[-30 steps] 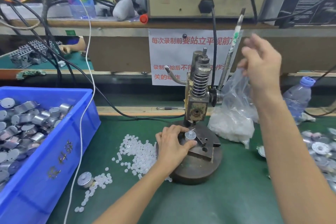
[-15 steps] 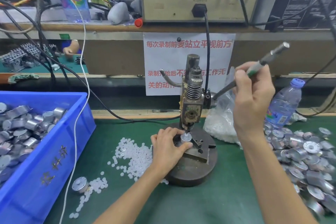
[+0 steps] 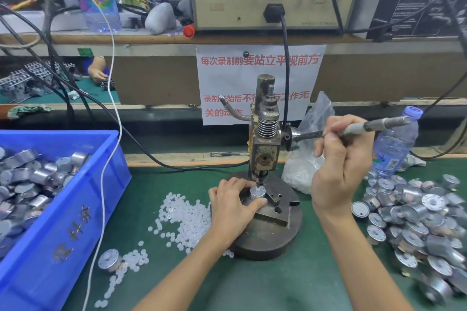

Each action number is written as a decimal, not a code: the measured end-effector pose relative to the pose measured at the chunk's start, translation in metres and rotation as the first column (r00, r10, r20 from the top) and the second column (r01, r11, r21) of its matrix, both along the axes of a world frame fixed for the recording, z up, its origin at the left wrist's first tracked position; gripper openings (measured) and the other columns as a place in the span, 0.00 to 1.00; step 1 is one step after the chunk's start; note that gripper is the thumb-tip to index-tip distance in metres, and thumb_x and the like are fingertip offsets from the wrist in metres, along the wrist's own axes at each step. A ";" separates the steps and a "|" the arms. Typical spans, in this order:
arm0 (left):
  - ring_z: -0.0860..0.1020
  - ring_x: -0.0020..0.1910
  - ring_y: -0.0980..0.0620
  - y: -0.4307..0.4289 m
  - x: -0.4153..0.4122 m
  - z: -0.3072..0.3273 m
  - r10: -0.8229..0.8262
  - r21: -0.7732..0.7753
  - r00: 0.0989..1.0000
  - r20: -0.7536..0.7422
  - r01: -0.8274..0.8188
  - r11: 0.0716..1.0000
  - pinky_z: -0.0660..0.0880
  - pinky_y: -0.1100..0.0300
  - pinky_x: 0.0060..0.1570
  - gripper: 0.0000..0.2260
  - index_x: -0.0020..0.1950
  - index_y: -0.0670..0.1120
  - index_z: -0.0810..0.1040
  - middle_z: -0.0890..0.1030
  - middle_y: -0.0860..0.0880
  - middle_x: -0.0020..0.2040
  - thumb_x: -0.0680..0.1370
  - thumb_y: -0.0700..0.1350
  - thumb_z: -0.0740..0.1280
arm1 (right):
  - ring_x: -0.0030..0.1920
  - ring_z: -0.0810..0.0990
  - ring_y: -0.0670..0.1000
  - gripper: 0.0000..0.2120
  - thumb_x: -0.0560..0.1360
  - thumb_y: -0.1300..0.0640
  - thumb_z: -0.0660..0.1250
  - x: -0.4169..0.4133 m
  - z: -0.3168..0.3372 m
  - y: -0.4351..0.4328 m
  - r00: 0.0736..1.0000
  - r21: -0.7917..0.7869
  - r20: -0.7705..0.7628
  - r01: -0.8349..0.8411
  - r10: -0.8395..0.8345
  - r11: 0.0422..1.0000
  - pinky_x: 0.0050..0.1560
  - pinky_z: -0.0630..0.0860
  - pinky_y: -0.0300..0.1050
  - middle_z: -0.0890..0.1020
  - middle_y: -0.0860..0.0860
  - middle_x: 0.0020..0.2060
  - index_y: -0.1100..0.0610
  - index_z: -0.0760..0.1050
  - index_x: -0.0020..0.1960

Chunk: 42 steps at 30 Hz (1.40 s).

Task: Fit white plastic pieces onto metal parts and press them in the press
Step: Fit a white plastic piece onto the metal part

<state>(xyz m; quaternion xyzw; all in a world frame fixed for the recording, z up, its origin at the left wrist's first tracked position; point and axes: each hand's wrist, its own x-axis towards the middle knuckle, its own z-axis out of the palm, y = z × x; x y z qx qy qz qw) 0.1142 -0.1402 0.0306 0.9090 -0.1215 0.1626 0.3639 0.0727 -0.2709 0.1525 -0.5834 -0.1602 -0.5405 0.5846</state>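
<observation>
A small hand press (image 3: 265,144) stands on a round dark base (image 3: 275,240) at the middle of the green mat. Under its ram sits a round metal part (image 3: 257,191), and my left hand (image 3: 233,206) pinches that part on the fixture block. My right hand (image 3: 340,166) grips the press lever (image 3: 379,124), which is swung down to nearly level. Loose white plastic pieces (image 3: 185,217) lie heaped left of the base. One single metal part (image 3: 109,260) lies at the front left.
A blue bin (image 3: 75,212) full of metal parts fills the left side. A pile of metal parts (image 3: 417,217) covers the mat on the right. A plastic bag of white pieces (image 3: 302,171) and a water bottle (image 3: 394,146) stand behind the press. Cables hang across the left.
My right hand took hold of the lever and pulled it down from upright to nearly level. The ram came down onto the metal part. My left hand stayed on the part.
</observation>
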 end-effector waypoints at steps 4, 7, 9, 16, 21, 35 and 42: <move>0.69 0.49 0.59 0.000 -0.001 -0.001 0.004 -0.003 1.000 0.011 -0.004 1.000 0.55 0.62 0.48 0.15 0.50 0.56 0.78 0.73 0.63 0.46 0.68 0.60 0.71 | 0.34 0.67 0.44 0.11 0.74 0.64 0.54 0.004 -0.002 0.001 0.999 0.011 0.022 0.030 -0.031 0.999 0.31 0.67 0.51 0.72 0.41 0.41 0.48 0.66 0.48; 0.68 0.49 0.60 -0.001 -0.001 -0.001 0.012 0.001 1.000 0.015 -0.012 1.000 0.54 0.62 0.47 0.15 0.50 0.56 0.78 0.72 0.64 0.46 0.68 0.60 0.71 | 0.32 0.67 0.45 0.11 0.74 0.63 0.54 0.007 0.001 0.000 0.999 0.008 0.019 0.046 -0.046 0.999 0.31 0.66 0.48 0.71 0.46 0.40 0.48 0.66 0.47; 0.67 0.48 0.61 -0.002 -0.002 -0.001 0.014 0.000 1.000 0.015 -0.014 1.000 0.54 0.62 0.47 0.15 0.50 0.56 0.78 0.72 0.64 0.45 0.68 0.60 0.71 | 0.30 0.65 0.47 0.09 0.73 0.63 0.54 0.011 0.005 -0.001 0.999 0.005 0.005 0.044 -0.045 0.999 0.30 0.64 0.46 0.71 0.47 0.38 0.49 0.66 0.46; 0.68 0.47 0.60 -0.002 -0.003 0.001 0.013 -0.024 1.000 0.004 -0.013 1.000 0.55 0.61 0.46 0.12 0.48 0.57 0.77 0.73 0.64 0.45 0.68 0.58 0.72 | 0.29 0.68 0.38 0.08 0.71 0.68 0.55 0.042 0.042 -0.008 0.975 -0.013 -0.145 0.171 -0.171 0.985 0.33 0.65 0.37 0.70 0.42 0.29 0.57 0.67 0.42; 0.69 0.49 0.59 -0.003 -0.005 0.002 0.019 -0.009 1.000 -0.004 -0.019 1.000 0.55 0.60 0.46 0.13 0.49 0.57 0.77 0.74 0.63 0.47 0.69 0.58 0.72 | 0.33 0.70 0.44 0.07 0.74 0.59 0.53 0.064 0.068 -0.014 0.902 -0.034 -0.395 0.175 -0.175 0.984 0.40 0.69 0.45 0.72 0.43 0.30 0.53 0.68 0.39; 0.65 0.58 0.56 -0.008 -0.009 0.006 0.055 0.020 0.998 -0.044 -0.054 0.998 0.54 0.60 0.50 0.13 0.52 0.57 0.76 0.74 0.61 0.54 0.70 0.57 0.71 | 0.46 0.73 0.52 0.14 0.76 0.64 0.58 0.055 0.040 -0.032 0.830 0.075 -0.556 -0.002 0.043 0.997 0.50 0.73 0.52 0.77 0.49 0.50 0.52 0.69 0.59; 0.62 0.60 0.59 -0.009 -0.028 -0.001 0.043 -0.133 0.999 -0.013 -0.044 0.990 0.56 0.60 0.56 0.13 0.49 0.56 0.76 0.70 0.60 0.56 0.68 0.54 0.74 | 0.40 0.72 0.46 0.16 0.74 0.68 0.57 0.027 -0.008 -0.043 0.813 0.149 -0.574 -0.010 0.095 0.989 0.43 0.69 0.45 0.78 0.46 0.45 0.48 0.73 0.47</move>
